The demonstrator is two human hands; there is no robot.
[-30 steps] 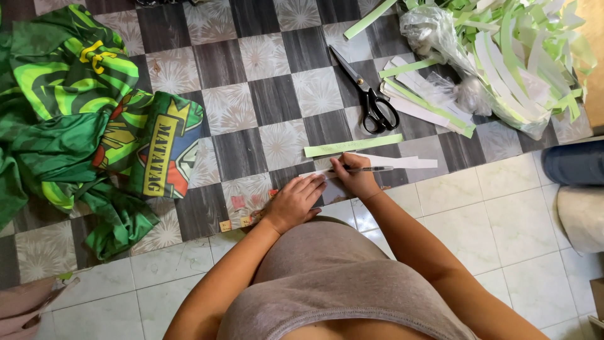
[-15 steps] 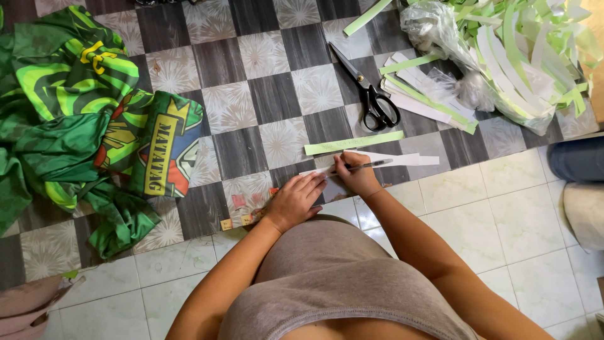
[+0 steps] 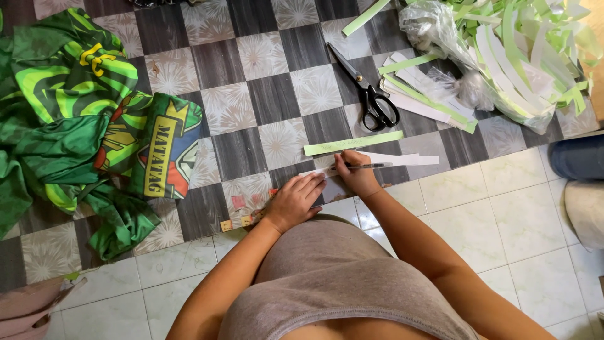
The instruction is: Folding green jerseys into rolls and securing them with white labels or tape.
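Note:
My right hand (image 3: 356,177) grips a pen (image 3: 368,166) with its tip at the white paper strip (image 3: 402,160) lying on the checkered mat (image 3: 264,119). Flat beside it, my left hand (image 3: 296,201) presses down the strip's near end, fingers together. A light green paper strip (image 3: 352,143) lies just beyond the white one. Black scissors (image 3: 370,97) rest farther back on the mat.
A heap of green and white paper strips in a clear plastic bag (image 3: 503,50) fills the far right. Crumpled green printed fabric (image 3: 82,126) covers the left. White floor tiles (image 3: 503,214) run along the near side, with a dark blue object (image 3: 579,157) at the right edge.
My right hand with the pen has shifted slightly left along the white strip. My left hand stays pressed on the strip's near end.

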